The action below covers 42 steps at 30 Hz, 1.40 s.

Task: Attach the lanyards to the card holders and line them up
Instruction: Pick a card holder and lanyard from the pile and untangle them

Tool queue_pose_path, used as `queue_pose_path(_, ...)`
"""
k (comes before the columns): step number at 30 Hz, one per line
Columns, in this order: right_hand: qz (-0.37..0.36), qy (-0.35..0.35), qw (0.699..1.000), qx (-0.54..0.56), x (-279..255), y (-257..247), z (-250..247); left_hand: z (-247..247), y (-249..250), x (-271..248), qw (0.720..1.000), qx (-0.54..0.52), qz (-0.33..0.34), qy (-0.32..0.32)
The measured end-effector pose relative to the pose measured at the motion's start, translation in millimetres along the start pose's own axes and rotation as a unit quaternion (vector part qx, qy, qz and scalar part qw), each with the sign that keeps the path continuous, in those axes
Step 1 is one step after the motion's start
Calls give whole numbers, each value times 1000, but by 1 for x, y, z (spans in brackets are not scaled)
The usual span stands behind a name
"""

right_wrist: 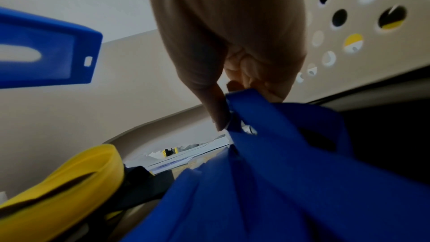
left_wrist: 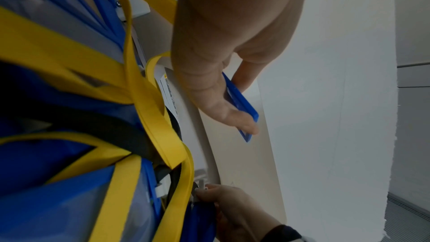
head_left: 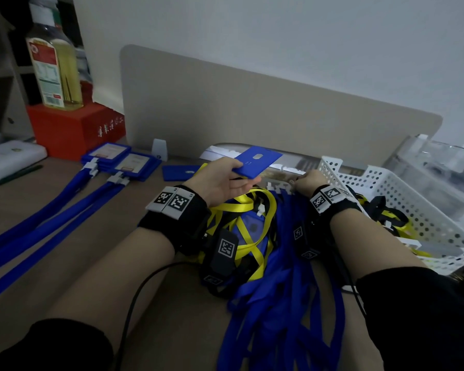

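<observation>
My left hand [head_left: 229, 178] holds a blue card holder [head_left: 257, 162] above the desk, thumb on top and fingers underneath; the holder [left_wrist: 242, 106] shows edge-on in the left wrist view, and its slotted end [right_wrist: 46, 52] appears in the right wrist view. My right hand [head_left: 306, 180] pinches the clip end of a blue lanyard [right_wrist: 235, 117] between thumb and curled fingers. A heap of blue lanyards [head_left: 279, 303] trails toward me. Yellow lanyards [head_left: 241, 204] lie tangled under my left wrist. Two finished holders with lanyards [head_left: 118, 162] lie at the left.
A white perforated basket [head_left: 386, 188] with more lanyards stands right of my right hand. A beige divider [head_left: 252, 111] backs the desk. A red box [head_left: 75, 127] with a bottle [head_left: 54, 62] on it stands far left. Another blue holder [head_left: 177, 172] lies flat nearby.
</observation>
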State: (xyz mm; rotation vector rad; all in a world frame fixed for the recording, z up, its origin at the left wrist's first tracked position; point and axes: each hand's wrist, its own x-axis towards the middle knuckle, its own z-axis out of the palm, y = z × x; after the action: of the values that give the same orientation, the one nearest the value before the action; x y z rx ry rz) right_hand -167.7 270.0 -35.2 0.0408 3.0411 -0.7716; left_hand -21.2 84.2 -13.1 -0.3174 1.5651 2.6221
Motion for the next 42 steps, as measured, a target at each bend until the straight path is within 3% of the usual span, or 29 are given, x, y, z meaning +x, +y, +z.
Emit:
queue_pose_path(7,15,-19,1000,18,-7,2,-2,0,0,-6,1000,3,3,9)
queue_pose_path(14,6,69,988,136,-10,8,-8,4,-1,-8,1000,9,0,1)
queue_pose_path(17,-27,83,963,255,-18,3,-12,9,-3,-15,1000,17,-7,-9)
queue_pose_path(21,-58,74,899,428,-42,-1,-20,16,-4,-30,1000,22,-12,-17)
queue_pose_path(24,-66,24,842,534,-65,-1,-23,21,-6,-44,999,42,6,4)
queue_pose_path(28,-58,-35,806,588,-94,-1,-18,19,-15,-57,993,97,62,37)
queue_pose_path(32,-79,-92,751,649,-124,-11,-11,13,-21,-71,984,143,102,36)
queue_pose_path(35,-109,-114,741,653,-147,-22,-8,12,-25,-79,978,161,128,39)
queue_pose_path(39,-137,-118,766,617,-161,-30,-5,6,-28,-80,962,220,143,74)
queue_pose_path(42,-148,-123,760,621,-164,-34,-4,2,-29,-79,956,245,146,70)
